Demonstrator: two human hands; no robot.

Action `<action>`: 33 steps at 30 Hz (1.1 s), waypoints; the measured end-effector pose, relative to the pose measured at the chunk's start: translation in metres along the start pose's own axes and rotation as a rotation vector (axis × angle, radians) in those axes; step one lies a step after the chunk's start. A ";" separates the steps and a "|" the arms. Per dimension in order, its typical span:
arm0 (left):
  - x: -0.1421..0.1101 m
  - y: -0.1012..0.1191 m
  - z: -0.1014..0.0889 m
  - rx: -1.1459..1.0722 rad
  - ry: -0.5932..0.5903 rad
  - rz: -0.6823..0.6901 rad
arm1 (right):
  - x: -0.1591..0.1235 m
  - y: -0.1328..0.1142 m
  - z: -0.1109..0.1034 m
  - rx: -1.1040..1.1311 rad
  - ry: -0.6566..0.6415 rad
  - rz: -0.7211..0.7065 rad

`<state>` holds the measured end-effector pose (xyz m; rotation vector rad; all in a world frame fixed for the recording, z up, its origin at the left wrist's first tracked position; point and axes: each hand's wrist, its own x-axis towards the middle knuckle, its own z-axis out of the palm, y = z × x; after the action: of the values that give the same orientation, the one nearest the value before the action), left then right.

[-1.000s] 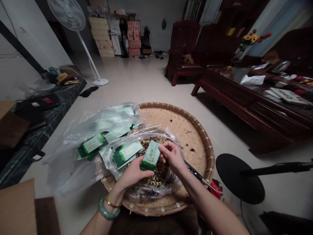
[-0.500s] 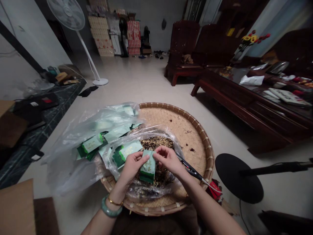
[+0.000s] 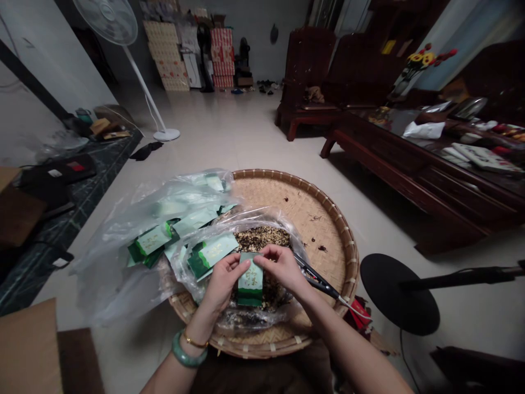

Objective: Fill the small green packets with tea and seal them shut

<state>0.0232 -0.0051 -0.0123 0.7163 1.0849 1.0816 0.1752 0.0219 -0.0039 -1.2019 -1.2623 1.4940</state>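
Both my left hand and my right hand pinch the top corners of a green and white packet with gold lettering, which hangs upright between them. Beneath it, a heap of dried brown leaf flakes lies in a clear plastic bag. Similar packets lie beside my left hand, and more fill a second plastic bag. A black-handled tool with a thin cord lies by my right wrist. Everything rests on a round woven bamboo tray.
A dark stone ledge runs along the left, with cardboard at lower left. A round black disc on a pole stands at right. A dark wooden table and chairs stand beyond; a pedestal fan and stacked cartons stand at the back.
The packet has gone from tilted to upright, and my right hand has moved from its side to its top corner. My left hand has come up to pinch the other corner.
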 end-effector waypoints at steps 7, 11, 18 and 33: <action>-0.002 0.003 -0.005 0.478 -0.134 0.132 | -0.009 0.000 -0.001 -0.152 -0.020 -0.281; -0.007 0.006 -0.010 0.623 -0.179 0.381 | -0.025 -0.013 -0.005 -0.317 -0.126 -0.640; -0.013 0.006 -0.015 0.734 -0.218 0.586 | -0.044 -0.032 -0.013 -0.546 -0.189 -0.854; -0.018 0.004 -0.006 0.662 -0.140 0.195 | -0.038 -0.024 -0.005 -0.568 0.067 -0.738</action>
<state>0.0152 -0.0212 -0.0048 1.4257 1.2780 0.8080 0.1882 -0.0097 0.0252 -0.9330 -1.8843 0.5683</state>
